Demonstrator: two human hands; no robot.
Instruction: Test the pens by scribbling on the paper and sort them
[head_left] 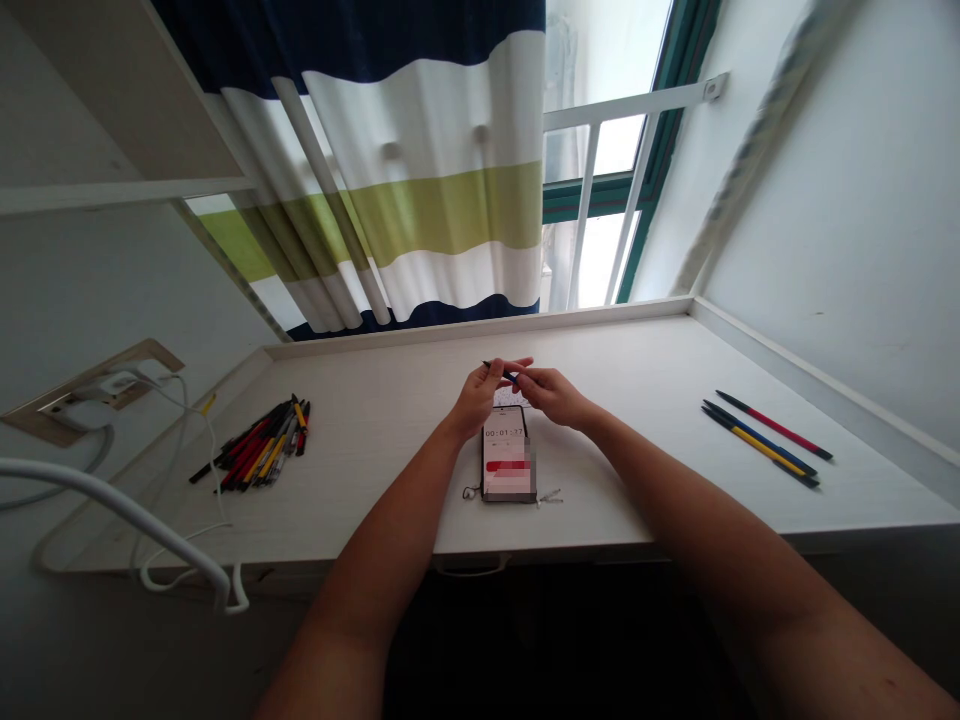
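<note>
A slim dark pen (511,377) is held between my two hands above the desk, just beyond a phone. My left hand (476,398) closes round one end, with the dark tip poking out past its fingers. My right hand (553,393) pinches the other end. Fingers cover much of the pen. Below them, the phone (510,485) shows a running time readout and a red bar, part of it blurred out. A small patterned piece (510,397) lies behind the phone, partly hidden by the hands.
Many pens lie in a loose pile (262,445) at the left of the white desk (375,480). At right rest a red pen (776,425), a blue pen (765,440) and a yellow pen (757,445). Charger cables (217,450) hang from the socket (94,395). A raised edge borders the desk.
</note>
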